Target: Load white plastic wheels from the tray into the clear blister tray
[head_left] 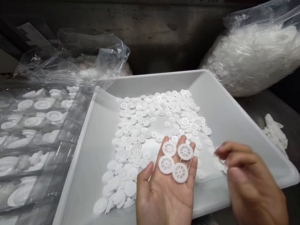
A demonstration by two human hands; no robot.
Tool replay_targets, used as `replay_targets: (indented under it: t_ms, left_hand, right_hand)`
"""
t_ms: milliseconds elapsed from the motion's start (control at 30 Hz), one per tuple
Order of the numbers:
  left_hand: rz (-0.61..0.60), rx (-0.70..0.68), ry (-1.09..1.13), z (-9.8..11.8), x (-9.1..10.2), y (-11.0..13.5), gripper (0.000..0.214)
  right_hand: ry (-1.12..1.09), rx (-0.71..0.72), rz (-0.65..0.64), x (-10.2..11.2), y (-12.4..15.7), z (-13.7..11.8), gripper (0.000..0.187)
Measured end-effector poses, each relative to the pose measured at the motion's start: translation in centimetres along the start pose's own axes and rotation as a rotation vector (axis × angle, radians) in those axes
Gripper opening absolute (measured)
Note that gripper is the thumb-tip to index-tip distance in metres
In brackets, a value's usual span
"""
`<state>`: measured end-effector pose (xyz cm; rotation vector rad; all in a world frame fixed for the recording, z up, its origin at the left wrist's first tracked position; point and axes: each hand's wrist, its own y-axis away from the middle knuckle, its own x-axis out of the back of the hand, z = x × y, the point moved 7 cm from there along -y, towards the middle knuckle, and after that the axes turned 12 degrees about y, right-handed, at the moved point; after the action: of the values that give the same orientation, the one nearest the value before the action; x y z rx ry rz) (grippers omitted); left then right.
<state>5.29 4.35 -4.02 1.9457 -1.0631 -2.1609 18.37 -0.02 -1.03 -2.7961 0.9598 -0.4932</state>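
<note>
My left hand is palm up over the tray's near side, fingers stretched out. Several white plastic spoked wheels lie flat on its palm and fingers, close together. To its right is my right hand, smeared by motion, with fingers curled in toward the thumb. What those fingers hold, if anything, cannot be made out. Below both hands sits a white tray, its floor scattered with many small white wheels and discs. Part of the pile is hidden behind my left hand.
On the left, a clear compartment tray holds white plastic parts. Behind it lies a crumpled clear bag. A full clear bag of white parts leans at the back right. A crumpled white scrap lies beyond the tray's right edge.
</note>
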Motion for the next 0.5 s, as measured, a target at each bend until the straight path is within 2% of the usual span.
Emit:
replay_targets:
  t_ms: [33, 67, 100, 167, 233, 300, 367, 433, 500]
  left_hand:
    - [-0.020, -0.048, -0.078, -0.1, -0.1, 0.2, 0.059]
    - [-0.040, -0.107, -0.201, -0.2, -0.4, 0.5, 0.054]
    - [-0.055, -0.166, -0.346, -0.5, -0.6, 0.8, 0.047]
    - [-0.065, -0.253, -0.636, -1.2, -1.1, 1.6, 0.030]
    - [-0.114, -0.351, -0.803, -1.6, -1.8, 2.2, 0.022]
    - [-0.210, -0.476, -0.818, -1.0, -2.3, 2.8, 0.026]
    - [-0.296, -0.570, -0.748, 0.1, -2.5, 3.0, 0.036]
    - [-0.301, -0.584, -0.617, 1.5, -2.0, 2.6, 0.038]
    - [-0.238, -0.552, -0.506, 2.6, -1.3, 2.0, 0.035]
  right_hand:
    - [-0.129, -0.050, 0.077, -0.2, 0.0, 0.1, 0.012]
    - [-0.241, -0.090, 0.104, -0.9, -0.1, 0.0, 0.022]
    - [-0.396, -0.160, 0.082, -2.1, -0.1, 0.0, 0.030]
    - [-0.620, -0.341, -0.052, -5.2, 0.1, -0.2, 0.035]
    - [-0.799, -0.498, -0.133, -7.4, 0.4, -0.3, 0.041]
    - [-0.945, -0.597, -0.148, -8.4, 0.6, -0.3, 0.046]
    - [-1.066, -0.633, -0.163, -8.6, 0.6, -0.1, 0.048]
    - [-1.156, -0.612, -0.205, -8.7, 0.6, -0.3, 0.051]
    - [-1.216, -0.567, -0.243, -8.6, 0.5, -0.5, 0.055]
